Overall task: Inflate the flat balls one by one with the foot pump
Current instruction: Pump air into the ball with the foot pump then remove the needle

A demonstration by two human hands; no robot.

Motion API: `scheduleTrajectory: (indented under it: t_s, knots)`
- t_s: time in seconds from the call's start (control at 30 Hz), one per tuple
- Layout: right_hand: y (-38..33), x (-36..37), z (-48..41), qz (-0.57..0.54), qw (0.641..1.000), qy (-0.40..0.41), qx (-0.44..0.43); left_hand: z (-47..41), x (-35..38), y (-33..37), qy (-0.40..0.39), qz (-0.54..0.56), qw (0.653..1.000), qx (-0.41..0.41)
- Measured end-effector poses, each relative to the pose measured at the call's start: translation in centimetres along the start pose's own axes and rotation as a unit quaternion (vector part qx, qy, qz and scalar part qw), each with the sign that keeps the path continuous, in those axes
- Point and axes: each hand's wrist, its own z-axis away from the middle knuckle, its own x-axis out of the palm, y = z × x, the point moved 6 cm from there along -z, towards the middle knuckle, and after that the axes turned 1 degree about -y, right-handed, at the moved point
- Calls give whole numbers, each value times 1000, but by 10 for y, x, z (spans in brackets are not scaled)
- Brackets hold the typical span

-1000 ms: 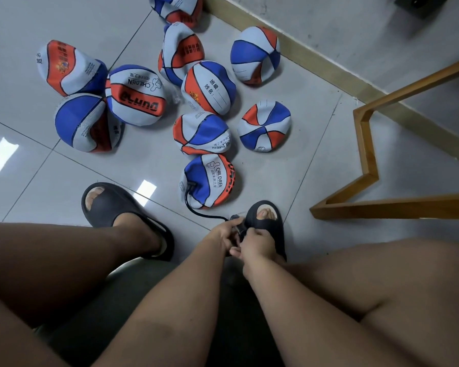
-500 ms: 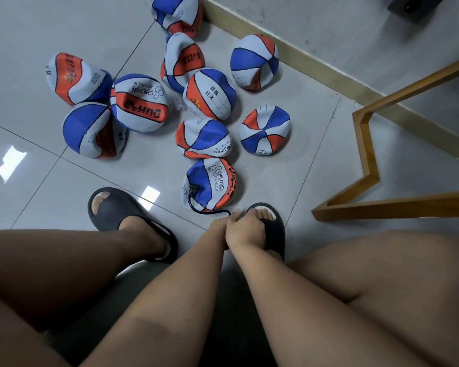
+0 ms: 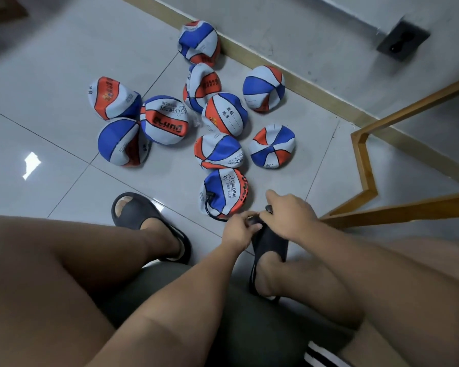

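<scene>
Currently in hand: the left hand (image 3: 239,225) and right hand (image 3: 293,213) meet low in the centre of the frame, over the toe of the right sandal (image 3: 270,242). The fingers of both are curled and pinch a black pump part (image 3: 257,221) between them. What the part is, I cannot tell.
Ball on the line: the connected flat ball (image 3: 227,193) lies slumped on the floor tile (image 3: 64,181) just above the hands. The black hose (image 3: 206,207) is plugged in at its lower left.
Waiting balls: the other flat balls (image 3: 217,151) are scattered toward the upper centre, and the nearest seems to touch the connected one.
Hose risk: it leaves the valve in a tight loop, so a tug from the hands would likely pull the needle out or kink the line.
Footing risk: the tile is glossy, so the pump could skid under a hard stamp.
Ball risk: nothing holds it, so it may roll as it fills and twist the hose.
</scene>
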Motion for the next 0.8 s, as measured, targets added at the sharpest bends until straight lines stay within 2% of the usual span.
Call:
scheduleTrajectory:
  t_s: [0.1,0.2,0.33,0.4,0.5,0.6,0.63,0.8]
  knots:
    - [0,26,2,-82,991,100,28,-1,15,-10,-16,97,995,-18]
    - [-9,56,-4,-85,981,172,25,9,14,-5,-28,264,962,-69]
    - [-14,93,-23,-85,979,177,51,8,21,-30,-61,385,900,-193]
    - [-14,103,-36,-68,985,149,63,5,24,-36,-74,440,861,-243]
    - [-6,117,-49,-34,991,114,64,1,35,-34,-64,478,829,-284]
    - [-2,123,-53,-48,991,114,59,-1,54,-35,-66,553,762,-330]
    - [-3,122,-52,-56,991,108,58,-4,60,-41,-70,555,755,-342]
    - [-24,70,-39,-61,989,132,18,-35,89,-98,-52,508,789,-342]
